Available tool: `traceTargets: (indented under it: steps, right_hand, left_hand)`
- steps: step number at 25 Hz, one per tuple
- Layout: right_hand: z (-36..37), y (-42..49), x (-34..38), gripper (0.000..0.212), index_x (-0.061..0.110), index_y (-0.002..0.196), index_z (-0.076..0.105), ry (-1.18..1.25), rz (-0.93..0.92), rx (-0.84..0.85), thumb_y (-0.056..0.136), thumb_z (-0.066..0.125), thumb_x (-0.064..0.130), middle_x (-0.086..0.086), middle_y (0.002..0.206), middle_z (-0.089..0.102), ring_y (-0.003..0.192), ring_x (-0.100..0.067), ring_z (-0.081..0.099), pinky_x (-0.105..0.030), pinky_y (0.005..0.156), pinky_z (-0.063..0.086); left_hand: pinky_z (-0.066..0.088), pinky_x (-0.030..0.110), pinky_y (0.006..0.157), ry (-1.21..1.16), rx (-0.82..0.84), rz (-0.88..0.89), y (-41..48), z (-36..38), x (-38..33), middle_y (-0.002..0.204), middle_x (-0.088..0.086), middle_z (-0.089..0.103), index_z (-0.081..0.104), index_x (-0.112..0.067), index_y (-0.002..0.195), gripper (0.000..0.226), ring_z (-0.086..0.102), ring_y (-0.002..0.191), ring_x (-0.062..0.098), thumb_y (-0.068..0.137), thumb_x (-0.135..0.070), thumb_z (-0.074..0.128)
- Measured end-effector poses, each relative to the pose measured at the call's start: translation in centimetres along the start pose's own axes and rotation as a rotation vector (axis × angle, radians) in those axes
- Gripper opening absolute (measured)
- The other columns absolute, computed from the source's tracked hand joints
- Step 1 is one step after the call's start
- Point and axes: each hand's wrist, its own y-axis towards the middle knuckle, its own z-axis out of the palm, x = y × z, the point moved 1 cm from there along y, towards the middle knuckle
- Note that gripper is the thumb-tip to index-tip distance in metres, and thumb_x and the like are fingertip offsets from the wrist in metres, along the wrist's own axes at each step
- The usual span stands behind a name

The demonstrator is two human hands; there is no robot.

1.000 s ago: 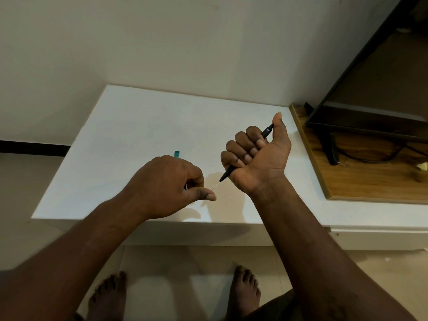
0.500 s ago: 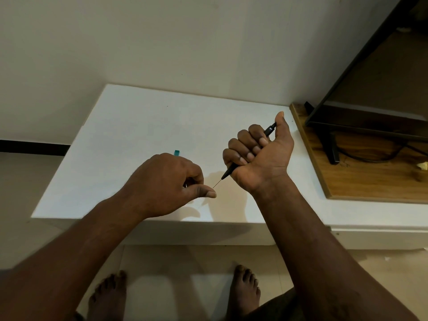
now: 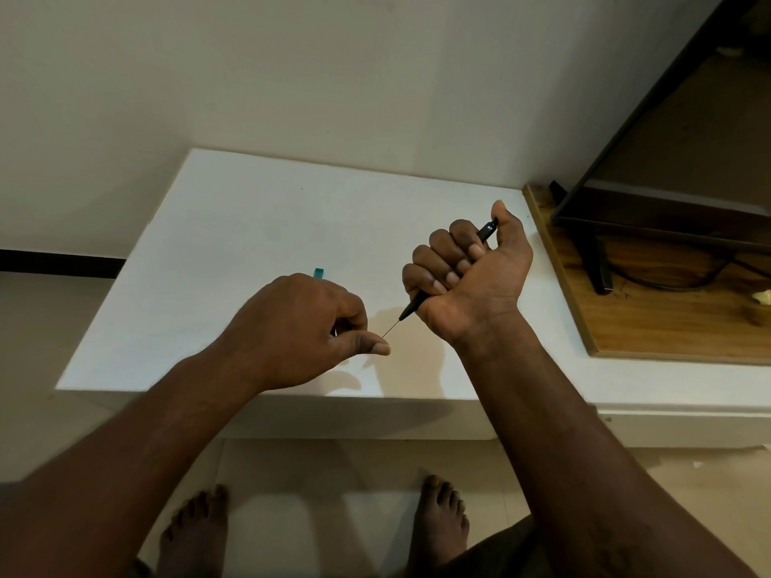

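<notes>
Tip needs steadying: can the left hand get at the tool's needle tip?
Probably yes: the needle tip of the black tool in the right hand ends at the thumb of the left hand, nothing between.

A: Item one, above the white ledge [image 3: 250, 227]?
B: Listed: left forearm [image 3: 146, 431] and right forearm [image 3: 563, 431], both unsleeved as far as seen. Also left hand [image 3: 292, 327] and right hand [image 3: 471, 285], bare, nails trimmed short.
A: Below the ledge?
B: Listed: left foot [image 3: 196, 531] and right foot [image 3: 442, 523], both unshod. One dark brown garment [image 3: 500, 552], only its edge showing, below the ledge's right half.
</notes>
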Motion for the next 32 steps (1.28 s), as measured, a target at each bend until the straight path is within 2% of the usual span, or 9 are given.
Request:
traceTargets:
  steps: [5, 10, 15, 20, 25, 32]
  right_hand:
    - [0.0, 0.05, 0.01, 0.055, 0.021, 0.059, 0.027, 0.001, -0.007, 0.005, 0.096, 0.047, 0.057, 0.005, 0.052, 0.018, 0.042, -0.011, 0.014, -0.024, 0.045, 0.014]
    - [0.04, -0.04, -0.02, 0.06, 0.021, 0.059, 0.027, 0.005, 0.008, -0.004, 0.095, 0.049, 0.064, 0.005, 0.053, 0.017, 0.043, -0.012, 0.013, -0.025, 0.044, 0.015]
    - [0.06, 0.04, -0.02, 0.056, 0.021, 0.058, 0.028, 0.003, -0.011, 0.011, 0.095, 0.048, 0.058, 0.005, 0.052, 0.018, 0.042, -0.012, 0.014, -0.024, 0.045, 0.015]
    - [0.01, 0.0, -0.03, 0.06, 0.022, 0.059, 0.026, 0.006, -0.001, 0.0, 0.094, 0.05, 0.065, 0.006, 0.052, 0.017, 0.042, -0.012, 0.014, -0.024, 0.044, 0.016]
    - [-0.04, 0.1, 0.03, 0.055, 0.022, 0.059, 0.026, -0.002, -0.016, 0.007, 0.094, 0.049, 0.058, 0.005, 0.052, 0.017, 0.043, -0.012, 0.014, -0.025, 0.045, 0.015]
    - [0.05, 0.01, -0.02, 0.062, 0.022, 0.059, 0.026, 0.005, 0.003, -0.001, 0.095, 0.048, 0.068, 0.005, 0.052, 0.017, 0.043, -0.012, 0.013, -0.025, 0.047, 0.013]
  left_hand:
    - [0.042, 0.025, 0.06, -0.003, -0.01, 0.005, 0.02, -0.01, 0.02, 0.074, -0.015, 0.068, 0.075, -0.033, 0.085, 0.07, 0.06, 0.068, 0.009, 0.069, -0.089, 0.035]
    - [0.045, 0.025, 0.061, -0.004, -0.014, 0.006, 0.04, 0.1, 0.1, 0.075, -0.015, 0.069, 0.075, -0.033, 0.087, 0.071, 0.061, 0.068, 0.009, 0.07, -0.089, 0.035]
    - [0.044, 0.025, 0.061, -0.009, -0.018, 0.014, -0.02, 0.08, 0.13, 0.074, -0.016, 0.068, 0.075, -0.032, 0.087, 0.072, 0.06, 0.068, 0.009, 0.07, -0.089, 0.035]
    - [0.041, 0.024, 0.06, -0.002, -0.014, 0.013, 0.01, 0.12, 0.15, 0.076, -0.015, 0.069, 0.076, -0.032, 0.088, 0.074, 0.061, 0.068, 0.009, 0.069, -0.089, 0.034]
    - [0.039, 0.024, 0.059, -0.005, -0.025, 0.016, 0.01, 0.09, 0.17, 0.073, -0.015, 0.067, 0.075, -0.032, 0.085, 0.072, 0.06, 0.066, 0.008, 0.069, -0.089, 0.034]
    - [0.039, 0.024, 0.059, -0.002, -0.021, 0.022, 0.03, 0.07, 0.12, 0.074, -0.016, 0.068, 0.075, -0.032, 0.087, 0.073, 0.06, 0.067, 0.008, 0.07, -0.089, 0.033]
